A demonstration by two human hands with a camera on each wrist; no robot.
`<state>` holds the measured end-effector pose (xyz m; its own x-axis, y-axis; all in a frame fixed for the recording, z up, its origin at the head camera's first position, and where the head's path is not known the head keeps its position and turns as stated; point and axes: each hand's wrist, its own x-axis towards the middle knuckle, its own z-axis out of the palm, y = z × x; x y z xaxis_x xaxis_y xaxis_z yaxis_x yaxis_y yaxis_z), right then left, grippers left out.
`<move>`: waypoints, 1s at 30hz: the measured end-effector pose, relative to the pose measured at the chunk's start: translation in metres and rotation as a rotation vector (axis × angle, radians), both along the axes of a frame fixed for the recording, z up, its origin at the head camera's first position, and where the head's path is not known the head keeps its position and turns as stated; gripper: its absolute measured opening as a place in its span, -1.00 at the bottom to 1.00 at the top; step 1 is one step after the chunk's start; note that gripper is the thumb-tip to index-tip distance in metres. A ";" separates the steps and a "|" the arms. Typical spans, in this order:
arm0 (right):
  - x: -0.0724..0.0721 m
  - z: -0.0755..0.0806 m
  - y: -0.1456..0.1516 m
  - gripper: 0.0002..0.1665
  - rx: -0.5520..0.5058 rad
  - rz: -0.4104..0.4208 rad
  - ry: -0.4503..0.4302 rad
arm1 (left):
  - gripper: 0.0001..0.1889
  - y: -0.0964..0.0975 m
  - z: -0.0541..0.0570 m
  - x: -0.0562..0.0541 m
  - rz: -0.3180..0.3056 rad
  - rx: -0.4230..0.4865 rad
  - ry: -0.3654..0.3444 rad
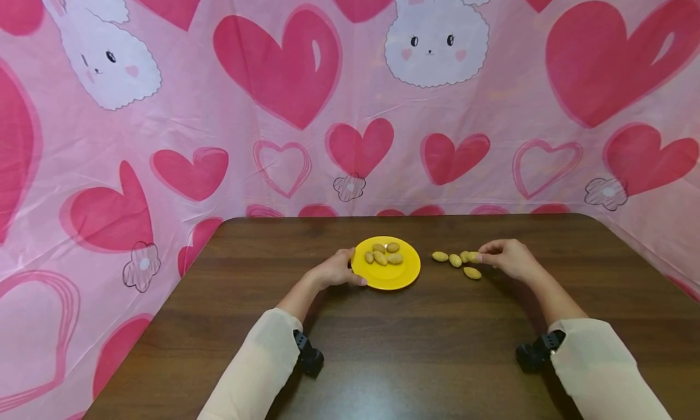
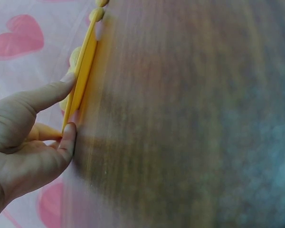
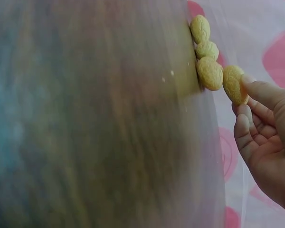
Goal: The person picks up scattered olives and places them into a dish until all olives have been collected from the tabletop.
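Observation:
My left hand grips the left rim of a round yellow plate, thumb on the near edge in the head view. The left wrist view shows the plate edge-on between the thumb and fingers. Several small yellow-brown potatoes lie on it. To the right, my right hand pinches one small potato between thumb and fingertips, close beside the others. Several loose potatoes lie on the table between the plate and this hand, one nearer than the rest.
The brown wooden table stretches toward me, its far edge against a pink cloth with hearts and rabbits. Dark wrist cameras sit at the left cuff and right cuff.

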<state>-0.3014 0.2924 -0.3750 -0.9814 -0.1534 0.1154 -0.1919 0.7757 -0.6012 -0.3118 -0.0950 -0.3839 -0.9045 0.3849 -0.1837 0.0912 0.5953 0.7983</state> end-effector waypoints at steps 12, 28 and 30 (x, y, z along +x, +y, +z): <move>-0.002 0.003 -0.019 -0.60 0.011 0.031 0.007 | -0.12 0.000 0.000 0.000 -0.003 -0.008 0.005; -0.003 0.007 -0.047 -0.68 -0.048 0.083 -0.015 | -0.09 0.001 0.000 0.000 0.011 -0.023 -0.002; -0.003 0.007 -0.051 -0.70 -0.067 0.092 -0.019 | -0.09 0.001 0.000 0.000 0.010 -0.022 -0.001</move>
<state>-0.3046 0.2418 -0.3681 -0.9656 -0.2359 0.1094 -0.2486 0.7134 -0.6552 -0.3120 -0.0942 -0.3838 -0.9080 0.3718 -0.1931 0.0843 0.6136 0.7851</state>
